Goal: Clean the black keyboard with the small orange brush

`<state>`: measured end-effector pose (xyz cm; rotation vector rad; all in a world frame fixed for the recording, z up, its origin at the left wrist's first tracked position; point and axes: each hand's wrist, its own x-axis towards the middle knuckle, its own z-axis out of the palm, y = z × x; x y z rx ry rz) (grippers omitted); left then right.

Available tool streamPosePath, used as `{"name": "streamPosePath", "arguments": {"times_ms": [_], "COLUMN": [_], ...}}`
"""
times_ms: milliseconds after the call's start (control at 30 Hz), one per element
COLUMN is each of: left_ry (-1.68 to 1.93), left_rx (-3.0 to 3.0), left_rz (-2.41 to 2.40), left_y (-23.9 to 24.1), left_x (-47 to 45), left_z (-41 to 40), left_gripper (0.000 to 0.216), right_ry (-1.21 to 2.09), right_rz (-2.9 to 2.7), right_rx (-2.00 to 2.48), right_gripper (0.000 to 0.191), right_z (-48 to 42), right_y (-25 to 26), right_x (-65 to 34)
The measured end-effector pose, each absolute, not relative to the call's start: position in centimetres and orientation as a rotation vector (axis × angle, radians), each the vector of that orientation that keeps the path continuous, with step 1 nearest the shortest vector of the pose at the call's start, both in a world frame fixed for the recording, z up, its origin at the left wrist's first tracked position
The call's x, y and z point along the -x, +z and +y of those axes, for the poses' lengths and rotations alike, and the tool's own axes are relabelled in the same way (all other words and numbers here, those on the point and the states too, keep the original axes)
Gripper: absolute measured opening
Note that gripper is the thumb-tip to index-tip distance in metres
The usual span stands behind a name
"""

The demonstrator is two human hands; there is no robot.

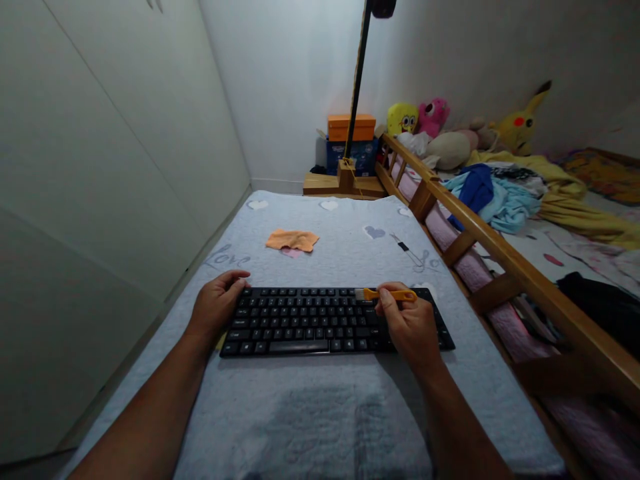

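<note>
A black keyboard (320, 320) lies across a grey quilted mat (310, 413). My left hand (216, 307) grips its left end, fingers curled over the top corner. My right hand (410, 327) rests over the keyboard's right part and pinches an orange-handled small brush (387, 294). The brush lies sideways, its pale bristle end on the top row of keys.
An orange cloth (293, 240) lies further back on the mat, and a thin dark tool (407, 250) to its right. A wooden bed rail (500, 247) runs along the right, with clothes and plush toys behind. A pole on a wooden base (346, 177) and boxes stand at the back; white wall panels line the left.
</note>
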<state>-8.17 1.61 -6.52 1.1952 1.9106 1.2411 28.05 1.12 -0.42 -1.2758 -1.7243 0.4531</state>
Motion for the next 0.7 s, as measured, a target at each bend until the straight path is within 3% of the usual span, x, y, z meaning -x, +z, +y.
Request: {"name": "streamPosePath", "arguments": {"times_ms": [167, 700], "left_ry": [1.233, 1.232], "left_rx": [-1.176, -1.211], "left_rz": [1.928, 1.933], "left_y": [-5.9, -6.4], "left_x": [7.8, 8.2], "left_z": [1.6, 1.6], "left_gripper": [0.044, 0.043], "right_ry": [0.475, 0.469], "right_rz": [-1.782, -1.735], "right_rx": [1.269, 1.288], "right_gripper": [0.026, 0.029], "right_z": [1.2, 1.9], "right_y": [1.4, -1.7], "right_x": [-27.0, -26.1]}}
